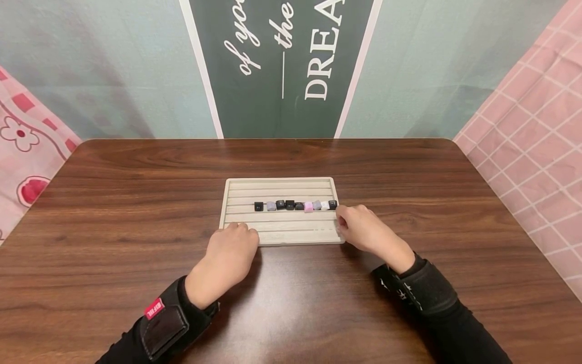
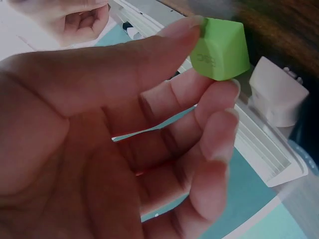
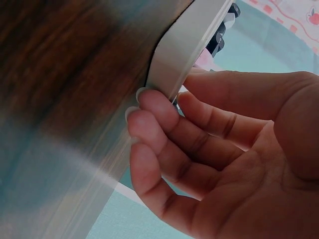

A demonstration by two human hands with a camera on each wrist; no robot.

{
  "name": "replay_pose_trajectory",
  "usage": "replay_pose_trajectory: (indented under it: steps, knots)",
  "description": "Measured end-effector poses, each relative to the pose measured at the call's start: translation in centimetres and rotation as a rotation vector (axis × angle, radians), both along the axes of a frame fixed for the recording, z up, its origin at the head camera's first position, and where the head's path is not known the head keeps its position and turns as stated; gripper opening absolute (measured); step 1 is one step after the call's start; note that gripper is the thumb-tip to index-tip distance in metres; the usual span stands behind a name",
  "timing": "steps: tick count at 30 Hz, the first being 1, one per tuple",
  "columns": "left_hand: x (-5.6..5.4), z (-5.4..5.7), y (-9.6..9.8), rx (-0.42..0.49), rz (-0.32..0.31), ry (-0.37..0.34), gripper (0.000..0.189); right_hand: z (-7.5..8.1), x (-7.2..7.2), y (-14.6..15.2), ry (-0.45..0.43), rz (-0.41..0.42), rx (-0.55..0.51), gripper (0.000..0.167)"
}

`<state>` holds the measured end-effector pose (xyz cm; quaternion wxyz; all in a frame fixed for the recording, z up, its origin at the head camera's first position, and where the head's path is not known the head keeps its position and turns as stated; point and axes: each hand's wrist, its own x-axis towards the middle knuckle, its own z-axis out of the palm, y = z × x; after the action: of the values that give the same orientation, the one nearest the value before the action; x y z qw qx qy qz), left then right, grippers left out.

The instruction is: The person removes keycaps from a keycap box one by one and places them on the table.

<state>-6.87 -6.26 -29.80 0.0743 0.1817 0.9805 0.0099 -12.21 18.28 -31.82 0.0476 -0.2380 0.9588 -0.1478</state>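
In the left wrist view my left hand (image 2: 114, 124) pinches a lime green keycap (image 2: 219, 50) marked "esc" between thumb and fingertips. From the head view that keycap is hidden under the left hand, which is over the near left corner of a cream ridged tray (image 1: 291, 237). A white keycap (image 2: 279, 92) is close beside the green one. My right hand (image 1: 366, 230) grips the tray's right rim, its thumb over the edge and fingertips against the outer side (image 3: 169, 64). Across the tray runs a row of keycaps, including a pink one (image 1: 308, 207) and several black ones (image 1: 289, 205).
The tray lies on a brown wood-grain table (image 1: 136, 202). Behind it hangs a green cloth backdrop (image 1: 273, 116) with white lettering. Pink patterned cloths hang at left (image 1: 27, 141) and right (image 1: 536, 151).
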Motion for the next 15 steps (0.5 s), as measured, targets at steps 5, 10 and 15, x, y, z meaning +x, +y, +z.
replay_pose_trajectory:
  steps: [5,10,15]
  knots:
    - [-0.09,-0.06,-0.09,0.01,-0.003,0.001,0.006,0.0,0.01,0.02,0.005,-0.003,0.0,0.024]
    - [-0.09,-0.07,-0.17,0.019,-0.003,0.002,0.007,-0.01,-0.01,-0.01,0.01,0.003,-0.005,0.024]
    - [0.0,-0.14,-0.28,0.029,-0.001,0.01,0.007,-0.03,0.0,0.0,0.014,0.004,-0.002,0.024]
